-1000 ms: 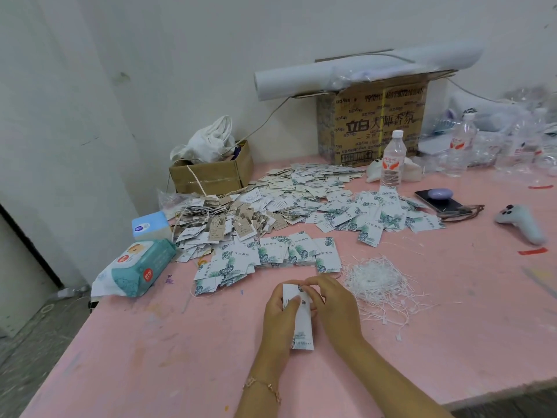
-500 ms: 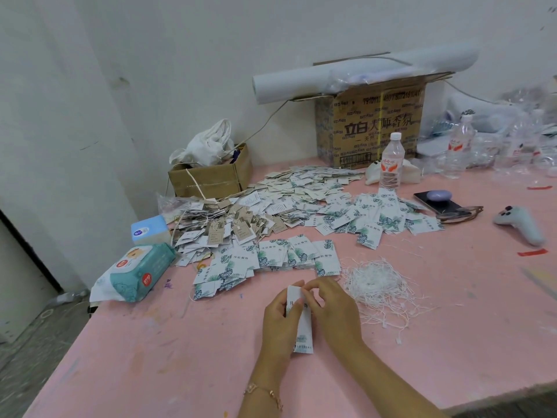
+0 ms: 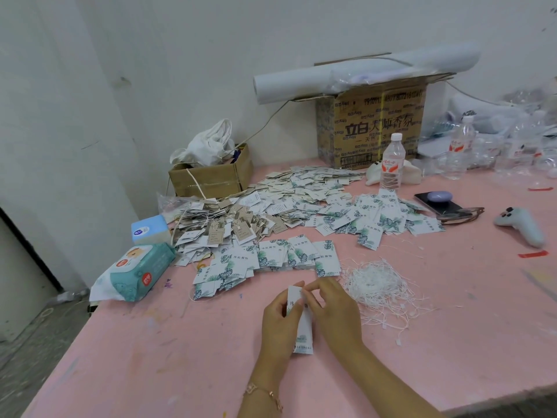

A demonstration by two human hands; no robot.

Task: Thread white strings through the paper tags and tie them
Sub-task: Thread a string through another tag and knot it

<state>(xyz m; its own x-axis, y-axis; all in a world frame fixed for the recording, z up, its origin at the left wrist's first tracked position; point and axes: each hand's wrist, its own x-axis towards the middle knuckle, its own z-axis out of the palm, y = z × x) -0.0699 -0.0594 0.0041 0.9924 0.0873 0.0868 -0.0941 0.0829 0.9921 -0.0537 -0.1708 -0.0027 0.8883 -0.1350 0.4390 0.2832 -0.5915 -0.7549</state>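
- Scanning biggest first: the pink bench (image 3: 150, 357) carries everything. I judge it is laid out as a flow line, with stock far back and the work spot at the near edge.
- The paper tags (image 3: 301, 203) form a wide heap across the far middle, well apart from the hands. I read it as loose supply, but I cannot tell which are already strung.
- A fanned row of leaf-print tags (image 3: 271, 257) lies just beyond the hands, probably staged for quick picking.
- The white strings (image 3: 376, 285) sit in a tangled pile just beside the right hand, a short reach away.
- The left hand (image 3: 278, 324) curls round the left edge of the held tag (image 3: 303, 330), steadying it.
- The right hand (image 3: 337, 312) pinches the tag's top end with thumb and forefinger. I guess it is feeding a string through the hole, but both are too small to see.
- The held tag sits between both hands, long side pointing away. I cannot tell whether its lower end touches the bench.
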